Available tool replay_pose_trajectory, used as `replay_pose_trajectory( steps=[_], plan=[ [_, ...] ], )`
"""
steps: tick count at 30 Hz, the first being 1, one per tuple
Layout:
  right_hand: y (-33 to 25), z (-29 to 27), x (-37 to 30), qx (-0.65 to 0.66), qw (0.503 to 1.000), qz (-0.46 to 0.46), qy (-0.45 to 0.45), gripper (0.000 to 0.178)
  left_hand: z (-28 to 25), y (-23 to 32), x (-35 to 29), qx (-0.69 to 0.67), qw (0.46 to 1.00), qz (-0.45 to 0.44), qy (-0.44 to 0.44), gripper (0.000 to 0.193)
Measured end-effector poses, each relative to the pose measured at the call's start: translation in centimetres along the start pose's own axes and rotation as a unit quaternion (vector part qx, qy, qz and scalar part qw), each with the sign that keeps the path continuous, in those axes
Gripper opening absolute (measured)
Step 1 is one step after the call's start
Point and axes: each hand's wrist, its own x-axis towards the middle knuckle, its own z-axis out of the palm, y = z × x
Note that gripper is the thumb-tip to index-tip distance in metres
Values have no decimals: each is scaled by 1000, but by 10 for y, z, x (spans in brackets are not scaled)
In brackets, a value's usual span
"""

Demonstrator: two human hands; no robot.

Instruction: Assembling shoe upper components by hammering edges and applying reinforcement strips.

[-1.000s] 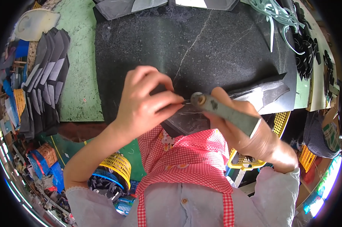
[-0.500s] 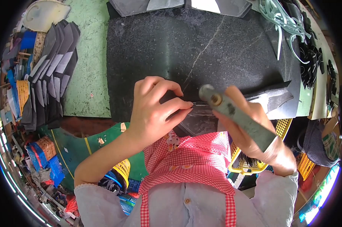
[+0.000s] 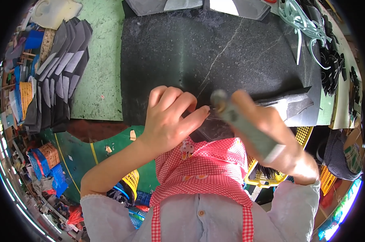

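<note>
My right hand (image 3: 263, 121) is closed around a hammer (image 3: 251, 131), its metal head angled across the hand and smeared by motion; the handle is hidden below. Beneath it lies a long piece of thin black sheet material (image 3: 299, 104), which looks like leather, at the near edge of a black work slab (image 3: 162, 52). My left hand (image 3: 168, 115) rests at the left part of this piece, fingers curled and thumb tip on its edge, beside the hammer's round face. Just what the left fingers pinch is partly hidden.
Stacked black cut pieces (image 3: 63, 72) fan out on the green tabletop (image 3: 99, 76) at left. More grey-black pieces (image 3: 146, 6) lie along the slab's far edge. Pale green strips (image 3: 301, 20) sit at far right. A yellow basket (image 3: 267, 179) stands below the table edge, by my right forearm.
My left fingers have curled in more, the index finger drawing back from the thumb tip. The hammer has shifted slightly and tilted in my right hand. The whole view has moved a little.
</note>
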Motion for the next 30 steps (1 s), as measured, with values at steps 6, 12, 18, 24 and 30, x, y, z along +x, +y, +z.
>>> replay_pose_trajectory(
  steps=[6,12,18,24,30],
  plan=[
    [23,-1,24,1,998,-42,41,22,27,56,17,-246,965,88,30,27],
    [28,-68,66,-22,989,11,143,20,44,55,61,-298,954,-9,-45,58],
    [101,-126,128,-118,958,36,258,20,-151,-82,12,76,935,-158,310,33],
    [115,-118,235,-208,945,68,242,47,-220,-164,-83,287,905,-294,109,40],
    [78,-106,215,-121,987,15,108,53,-140,-105,23,71,973,-155,157,32]
  ],
)
